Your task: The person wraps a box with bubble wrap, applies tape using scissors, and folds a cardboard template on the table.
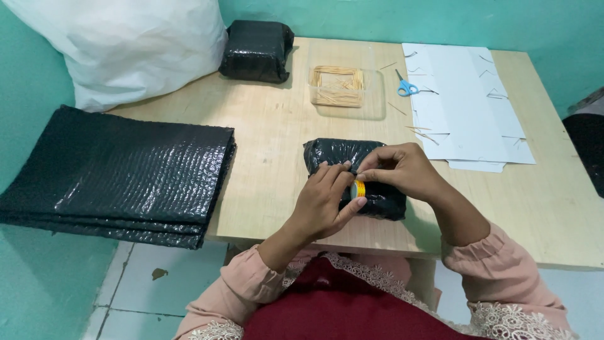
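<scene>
Black bubble-wrapped parcel (352, 177) mid-table, left hand (324, 204) pinching orange tape roll (358, 189), right hand (402, 170) closed on tape end; best keep parcel pinned, pull tape flat across seam.

A pale wooden table (270, 132) is filling the middle of the frame. A small parcel wrapped in black bubble plastic (352, 176) is lying at its centre, a second black-wrapped parcel (257, 50) is sitting at upper centre, a clear plastic tray of thin wooden sticks (338, 87) is resting beside it (a few sticks are lying loose), and flat white cardboard sheets (465, 101) with blue-handled scissors (406, 85) are lying at upper right. A stack of black bubble-wrap sheets (119, 173) is overhanging the left edge.
</scene>
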